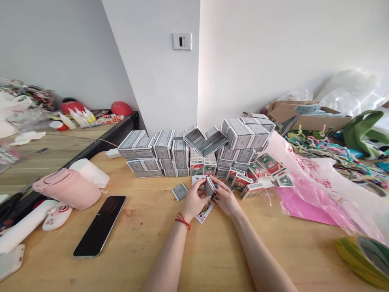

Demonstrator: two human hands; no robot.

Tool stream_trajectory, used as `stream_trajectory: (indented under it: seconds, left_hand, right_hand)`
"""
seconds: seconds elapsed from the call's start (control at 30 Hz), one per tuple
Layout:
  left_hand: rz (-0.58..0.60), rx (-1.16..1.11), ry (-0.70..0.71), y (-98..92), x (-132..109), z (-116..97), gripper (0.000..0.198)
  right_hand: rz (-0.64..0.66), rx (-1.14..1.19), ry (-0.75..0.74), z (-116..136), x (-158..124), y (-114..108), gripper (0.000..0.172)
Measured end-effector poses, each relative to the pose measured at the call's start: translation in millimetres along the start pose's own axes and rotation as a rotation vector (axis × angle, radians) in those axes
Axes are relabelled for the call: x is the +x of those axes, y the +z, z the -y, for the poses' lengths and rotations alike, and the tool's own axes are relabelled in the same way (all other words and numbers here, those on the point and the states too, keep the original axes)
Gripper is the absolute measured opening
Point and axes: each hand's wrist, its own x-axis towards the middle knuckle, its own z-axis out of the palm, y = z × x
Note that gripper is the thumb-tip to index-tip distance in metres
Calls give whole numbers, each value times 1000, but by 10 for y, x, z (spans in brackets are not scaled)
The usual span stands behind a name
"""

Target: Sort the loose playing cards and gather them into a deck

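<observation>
My left hand (193,199), with a red string bracelet at the wrist, and my right hand (225,198) meet above the table. Between their fingertips is a grey-backed playing card (209,186) that looks bent; whether it is one card or several, I cannot tell. Under the hands lies a face-up picture card (204,212), partly covered. Just left of them rests a small grey-patterned card piece (179,191). Behind stands a wall of blocks made from folded grey cards (139,148), with an angled folded piece (204,142) on top in the middle.
Red and green card boxes (242,182) lie right of the hands, beside pink plastic wrapping (304,202). A tape roll (361,259) sits at the front right. To the left are a black phone (100,226) and a pink cup (68,188). Coloured fuzzy stems (328,150) are heaped far right.
</observation>
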Motion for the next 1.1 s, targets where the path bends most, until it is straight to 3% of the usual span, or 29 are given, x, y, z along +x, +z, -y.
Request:
stream_trajectory:
  seconds: [0.2, 0.33, 0.7, 1.1]
  left_hand:
    - [-86, 231, 110, -15, -5, 8, 53]
    - [-127, 346, 179, -41, -4, -8, 51]
    - [-126, 371, 230, -66, -10, 12, 54]
    - [-133, 372, 227, -35, -10, -17, 53]
  right_hand:
    - [-113, 7, -54, -135, 80, -7, 36]
    - [-89, -105, -62, -181, 97, -4, 30]
    - [-67, -309, -70, -232, 111, -32, 37]
    - [-161, -492, -179, -193, 76, -3, 39]
